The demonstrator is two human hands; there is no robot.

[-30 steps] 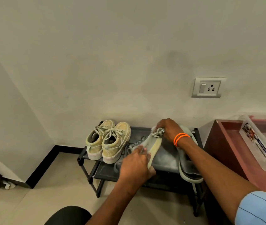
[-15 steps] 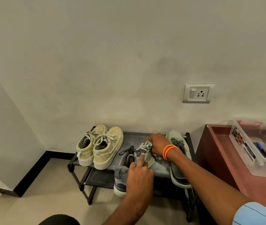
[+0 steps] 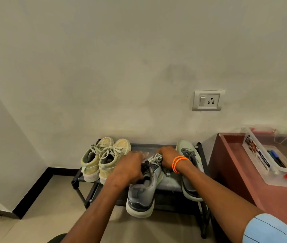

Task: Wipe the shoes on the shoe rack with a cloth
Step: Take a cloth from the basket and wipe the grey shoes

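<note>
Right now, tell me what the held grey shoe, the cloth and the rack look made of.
Grey shoe: looks like matte knit or mesh fabric with a thick pale foam-like sole; soft, dull surface. Cloth: woven checked fabric, bunched and creased under the right hand. Shoe rack: dark tubes, metal or plastic, with a dull grey shelf; which, I cannot tell.

The shoe rack (image 3: pixel 165 147) stood tight against the far wall, leaving no way in from behind. On its left end the pair of yellow sneakers (image 3: pixel 102 159) sat touching each other. A grey shoe (image 3: pixel 142 192) overhung the near edge at mid-rack, with both hands on its far end. Another grey shoe (image 3: pixel 190 171) filled the right end, and the red-brown cabinet (image 3: pixel 244 172) closed that side off. A bare strip of shelf lay between the grey shoes. The floor left of the rack stood open.
</note>
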